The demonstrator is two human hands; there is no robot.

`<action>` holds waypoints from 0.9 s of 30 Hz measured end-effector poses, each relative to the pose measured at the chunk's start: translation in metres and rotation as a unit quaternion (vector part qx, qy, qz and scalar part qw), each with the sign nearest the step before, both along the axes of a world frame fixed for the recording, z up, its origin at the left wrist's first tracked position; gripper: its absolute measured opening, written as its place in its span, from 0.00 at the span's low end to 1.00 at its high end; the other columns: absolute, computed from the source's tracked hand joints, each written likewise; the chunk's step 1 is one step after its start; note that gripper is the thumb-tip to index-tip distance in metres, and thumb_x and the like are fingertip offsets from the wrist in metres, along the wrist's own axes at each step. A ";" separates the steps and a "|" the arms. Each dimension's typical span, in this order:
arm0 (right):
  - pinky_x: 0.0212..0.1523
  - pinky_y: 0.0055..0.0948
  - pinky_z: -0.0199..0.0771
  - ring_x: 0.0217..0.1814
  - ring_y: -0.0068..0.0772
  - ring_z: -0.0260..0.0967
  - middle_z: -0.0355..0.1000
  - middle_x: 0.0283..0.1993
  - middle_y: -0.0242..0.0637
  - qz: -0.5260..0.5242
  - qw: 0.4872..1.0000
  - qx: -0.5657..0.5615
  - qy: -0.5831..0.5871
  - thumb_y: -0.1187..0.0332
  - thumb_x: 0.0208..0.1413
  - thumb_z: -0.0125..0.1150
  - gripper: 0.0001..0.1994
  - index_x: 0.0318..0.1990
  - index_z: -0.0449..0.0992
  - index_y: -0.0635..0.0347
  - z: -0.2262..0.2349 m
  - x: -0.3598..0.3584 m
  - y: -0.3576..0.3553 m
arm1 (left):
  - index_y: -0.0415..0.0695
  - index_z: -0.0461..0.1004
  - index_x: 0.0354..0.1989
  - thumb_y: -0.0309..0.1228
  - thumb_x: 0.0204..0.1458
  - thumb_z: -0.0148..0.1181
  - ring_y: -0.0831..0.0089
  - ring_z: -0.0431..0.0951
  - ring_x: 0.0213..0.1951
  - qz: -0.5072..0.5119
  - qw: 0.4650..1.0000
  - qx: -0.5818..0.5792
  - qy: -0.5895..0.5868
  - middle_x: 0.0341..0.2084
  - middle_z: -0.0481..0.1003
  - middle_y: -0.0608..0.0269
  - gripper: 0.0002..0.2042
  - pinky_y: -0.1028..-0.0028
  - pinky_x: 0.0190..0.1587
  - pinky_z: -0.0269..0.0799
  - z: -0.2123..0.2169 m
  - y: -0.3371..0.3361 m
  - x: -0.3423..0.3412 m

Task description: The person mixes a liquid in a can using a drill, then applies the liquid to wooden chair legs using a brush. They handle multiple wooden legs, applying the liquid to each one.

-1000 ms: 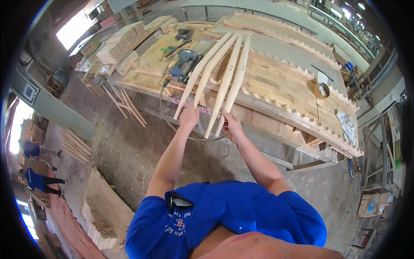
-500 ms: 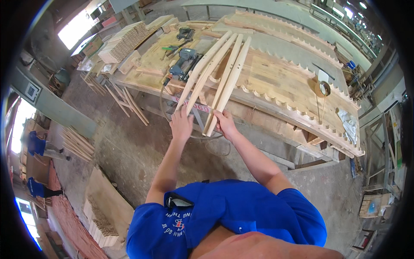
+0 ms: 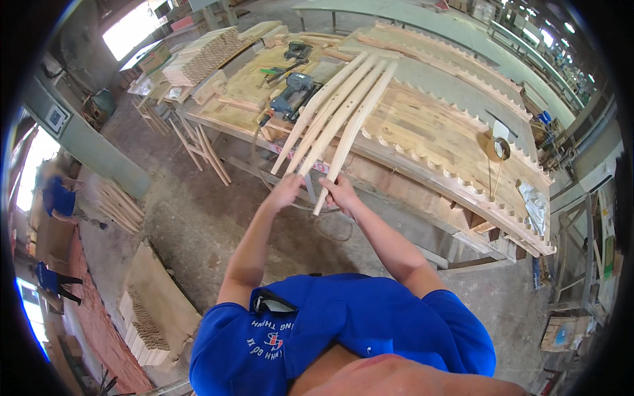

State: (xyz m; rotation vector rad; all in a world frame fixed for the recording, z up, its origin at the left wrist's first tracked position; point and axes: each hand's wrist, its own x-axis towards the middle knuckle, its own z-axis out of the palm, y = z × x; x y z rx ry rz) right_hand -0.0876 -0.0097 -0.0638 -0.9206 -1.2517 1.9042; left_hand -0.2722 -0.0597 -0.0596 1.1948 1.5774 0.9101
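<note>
Several long tapered wooden sticks [image 3: 343,105] lie fanned across a wooden workbench [image 3: 429,138], their thin ends hanging over its near edge toward me. My left hand [image 3: 285,191] is closed around the ends of the left sticks. My right hand [image 3: 340,193] grips the rightmost stick just above its tip. Both forearms reach up from my blue shirt [image 3: 343,336].
A power drill [image 3: 294,92] and small tools lie on the bench behind the sticks; a tape roll [image 3: 495,148] sits to the right. A cable loop [image 3: 333,228] hangs under the bench. Stacked wood pieces [image 3: 148,323] stand on the floor at left. People in blue [image 3: 56,198] work far left.
Both hands have dropped slightly toward me and come closer together. The sticks' near ends are gathered into a tighter fan than a second ago.
</note>
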 end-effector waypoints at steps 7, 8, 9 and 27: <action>0.12 0.24 0.67 0.12 0.21 0.62 0.67 0.22 0.33 0.046 0.996 -0.058 0.046 0.63 0.56 0.57 0.15 0.42 0.62 0.64 -0.010 0.001 -0.006 | 0.41 0.71 0.35 0.44 0.58 0.46 0.61 0.71 0.28 0.073 0.931 0.165 0.317 0.23 0.69 0.57 0.17 0.64 0.33 0.66 -0.004 -0.017 0.016; 0.13 0.24 0.68 0.13 0.20 0.63 0.67 0.22 0.34 0.041 0.995 -0.070 0.057 0.63 0.56 0.57 0.14 0.42 0.63 0.63 -0.013 0.005 -0.001 | 0.42 0.71 0.34 0.43 0.57 0.47 0.55 0.72 0.33 0.097 0.892 0.214 0.386 0.26 0.71 0.53 0.16 0.60 0.40 0.67 0.011 -0.016 0.025; 0.15 0.24 0.68 0.15 0.20 0.64 0.67 0.23 0.33 0.056 0.994 -0.077 0.058 0.63 0.56 0.57 0.14 0.42 0.63 0.63 -0.015 0.003 0.001 | 0.43 0.72 0.34 0.44 0.55 0.49 0.54 0.72 0.35 0.136 0.864 0.237 0.424 0.29 0.71 0.54 0.15 0.59 0.40 0.67 0.028 -0.015 0.019; 0.53 0.41 0.71 0.52 0.41 0.69 0.70 0.48 0.44 0.079 0.919 -0.253 0.290 0.68 0.60 0.48 0.15 0.52 0.62 0.62 -0.018 -0.047 -0.012 | 0.46 0.66 0.38 0.39 0.59 0.48 0.85 0.62 0.20 0.021 0.951 -0.039 -0.305 0.22 0.65 0.73 0.10 0.83 0.18 0.52 -0.001 0.003 -0.045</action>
